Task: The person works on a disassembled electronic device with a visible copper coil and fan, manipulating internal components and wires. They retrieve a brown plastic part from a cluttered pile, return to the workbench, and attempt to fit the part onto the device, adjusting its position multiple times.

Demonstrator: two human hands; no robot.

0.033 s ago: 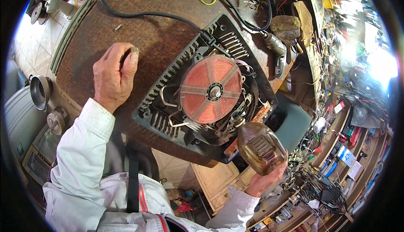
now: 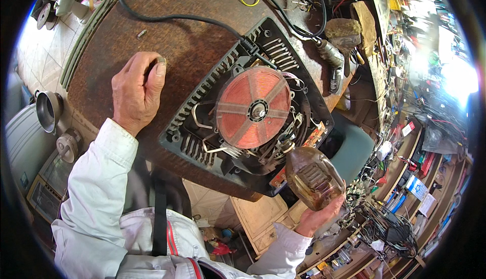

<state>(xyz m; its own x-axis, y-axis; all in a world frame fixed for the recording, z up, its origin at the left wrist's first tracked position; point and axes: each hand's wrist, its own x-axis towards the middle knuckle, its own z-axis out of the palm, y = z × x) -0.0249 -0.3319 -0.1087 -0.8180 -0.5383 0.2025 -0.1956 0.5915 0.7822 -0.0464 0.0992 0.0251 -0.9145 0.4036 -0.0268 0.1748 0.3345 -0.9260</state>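
Observation:
An opened induction cooker (image 2: 177, 136), its black plastic shell tilted on the table, lies in front of me. Its round copper coil (image 2: 233, 94) is exposed, with wires and a circuit board (image 2: 315, 134) at the right side. My right hand (image 2: 324, 214) grips a translucent brownish plastic bottle (image 2: 310, 175) with a ribbed side; its narrow end points at the cooker's inner parts. Left of the cooker, my left hand (image 2: 135, 91) rests on the table, fingers curled in and thumb against the index finger. Whatever may be inside it is hidden.
A black power cord (image 2: 177, 16) runs from the cooker across the brown table (image 2: 101, 61). Beyond the cooker's right corner lie a drill-like metal tool (image 2: 331, 58) and a stone-like block (image 2: 342, 30). Shelves (image 2: 390, 162) crowded with parts and wires stand at the right.

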